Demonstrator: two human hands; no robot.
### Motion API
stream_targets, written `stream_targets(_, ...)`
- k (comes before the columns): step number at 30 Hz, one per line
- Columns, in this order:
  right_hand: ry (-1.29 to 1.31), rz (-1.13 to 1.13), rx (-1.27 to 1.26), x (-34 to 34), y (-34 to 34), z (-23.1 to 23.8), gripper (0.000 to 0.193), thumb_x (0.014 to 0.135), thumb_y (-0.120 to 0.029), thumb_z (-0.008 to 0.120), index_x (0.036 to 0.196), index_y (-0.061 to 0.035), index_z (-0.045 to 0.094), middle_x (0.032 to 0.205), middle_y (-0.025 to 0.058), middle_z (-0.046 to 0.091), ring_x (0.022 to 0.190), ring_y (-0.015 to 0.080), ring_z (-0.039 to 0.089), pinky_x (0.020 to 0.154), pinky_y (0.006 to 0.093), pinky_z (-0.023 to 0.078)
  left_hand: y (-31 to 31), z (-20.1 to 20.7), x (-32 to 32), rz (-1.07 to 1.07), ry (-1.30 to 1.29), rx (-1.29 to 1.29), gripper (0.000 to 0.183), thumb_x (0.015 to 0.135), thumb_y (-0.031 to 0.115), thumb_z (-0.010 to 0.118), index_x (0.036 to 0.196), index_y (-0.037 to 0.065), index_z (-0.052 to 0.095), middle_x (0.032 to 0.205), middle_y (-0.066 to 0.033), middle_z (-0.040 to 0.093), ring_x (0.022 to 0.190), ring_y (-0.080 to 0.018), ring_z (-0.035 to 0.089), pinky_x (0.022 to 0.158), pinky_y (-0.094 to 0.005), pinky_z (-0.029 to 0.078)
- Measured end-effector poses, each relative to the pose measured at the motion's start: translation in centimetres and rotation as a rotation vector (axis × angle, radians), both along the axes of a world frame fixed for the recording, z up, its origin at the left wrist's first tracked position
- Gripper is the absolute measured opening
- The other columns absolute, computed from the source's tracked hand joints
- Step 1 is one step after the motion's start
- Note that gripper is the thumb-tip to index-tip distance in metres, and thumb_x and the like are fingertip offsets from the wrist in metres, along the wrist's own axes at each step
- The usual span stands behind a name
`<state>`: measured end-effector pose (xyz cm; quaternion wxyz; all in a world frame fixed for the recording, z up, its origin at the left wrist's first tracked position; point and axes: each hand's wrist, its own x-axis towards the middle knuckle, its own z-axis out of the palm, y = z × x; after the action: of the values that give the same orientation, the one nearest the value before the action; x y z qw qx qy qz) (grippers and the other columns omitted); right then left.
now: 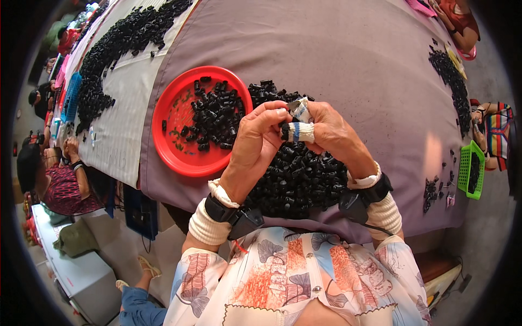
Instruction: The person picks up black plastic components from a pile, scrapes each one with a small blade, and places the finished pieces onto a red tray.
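Both hands meet over a pile of small black plastic parts [299, 187]. The fingers of my left hand [254, 136] are closed in a pinch on one small black plastic part [284, 131], mostly hidden by the fingers. My right hand [330, 127] is closed close against it. White knitted finger covers [300, 132] with blue stripes wrap its thumb and finger. Something dark shows between its fingertips, too small to make out. Left of my hands, a round red tray [166, 155] holds more black parts and some small greenish bits.
A mauve cloth [370, 65] covers the table. Black parts [125, 41] lie heaped on a white-covered table at left, near a blue basket [71, 98]. At right are another heap [451, 81] and a green basket [464, 168]. Other people sit at both sides.
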<state>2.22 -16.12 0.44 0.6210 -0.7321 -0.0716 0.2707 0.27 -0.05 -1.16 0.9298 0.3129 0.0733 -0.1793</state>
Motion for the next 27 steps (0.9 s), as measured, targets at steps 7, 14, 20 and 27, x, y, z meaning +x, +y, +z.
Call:
stream_targets(7,0.046,-0.036,0.044,-0.1,0.0,0.1,0.02,0.08,-0.023,0.066,0.077,-0.0051,0.057,0.056,-0.0045,0.048,0.04,0.0022,0.04,0.033,0.019,0.028,0.1,-0.3,-0.2,-0.022,0.012,-0.006,0.022,0.091,0.013,0.05,0.107,0.0,0.056,0.087,-0.005,0.062,0.079,-0.0093,0.058,0.074,-0.0261,0.048)
stream_targets(14,-0.034,0.063,-0.044,0.4,-0.4,-0.3,0.024,0.077,-0.023,0.065,0.076,-0.0029,0.053,0.051,0.0004,0.048,0.04,0.0079,0.045,0.036,0.0243,0.035,0.4,-0.3,-0.4,-0.049,-0.016,-0.012,0.023,0.092,0.014,0.048,0.109,0.0,0.056,0.09,-0.0046,0.062,0.081,-0.0091,0.058,0.075,-0.0256,0.048)
stream_targets(20,-0.101,0.097,-0.137,0.4,-0.1,0.7,0.017,0.076,-0.017,0.061,0.076,-0.0021,0.052,0.051,0.0009,0.047,0.04,0.0091,0.046,0.037,0.0256,0.036,0.4,-0.1,-0.4,-0.038,-0.005,-0.013,0.022,0.092,0.014,0.049,0.106,0.0,0.057,0.092,-0.0048,0.062,0.08,-0.0099,0.058,0.075,-0.0253,0.047)
stream_targets(27,-0.123,0.132,-0.222,0.7,0.0,0.8,0.016,0.076,-0.017,0.059,0.078,-0.002,0.054,0.051,0.0014,0.047,0.041,0.0099,0.047,0.037,0.0266,0.038,0.4,-0.2,-0.4,-0.025,-0.007,0.016,0.021,0.091,0.013,0.049,0.106,0.0,0.057,0.093,-0.0052,0.062,0.082,-0.0102,0.058,0.075,-0.0253,0.047)
